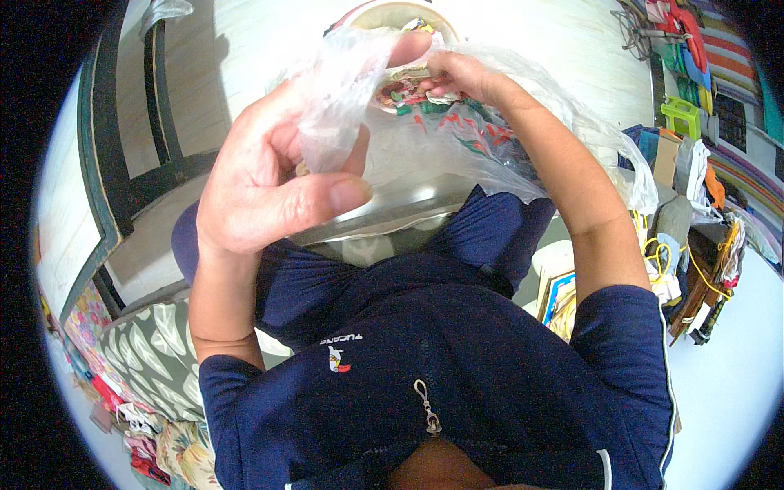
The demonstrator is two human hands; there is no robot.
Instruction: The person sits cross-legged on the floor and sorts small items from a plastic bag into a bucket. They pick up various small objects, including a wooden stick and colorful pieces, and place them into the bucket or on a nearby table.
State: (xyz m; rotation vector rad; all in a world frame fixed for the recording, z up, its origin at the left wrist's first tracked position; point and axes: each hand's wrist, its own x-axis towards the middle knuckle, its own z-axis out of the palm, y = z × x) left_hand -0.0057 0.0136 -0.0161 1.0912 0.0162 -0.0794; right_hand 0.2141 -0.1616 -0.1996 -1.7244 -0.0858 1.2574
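Observation:
My left hand (269,171) is raised close to the camera, its fingers curled round the edge of a thin translucent plastic bag (339,90). The thumb lies across the front, below the bunched film. Further off, my right hand (465,79) has its fingers closed over colourful small wrappers (400,91). Something pale shows at its fingertips, too small to name. A clear bag with red and green print (482,135) hangs beneath my right forearm. Behind both hands stands a round cream-rimmed container (388,10) with wrappers in it, partly hidden by the bag.
I sit on a cushioned seat with a leaf pattern (151,351). A dark-framed piece of furniture (106,139) stands on the left. To the right are books (559,298), a green plastic item (680,117), yellow cord (660,255) and stacked goods on shelves.

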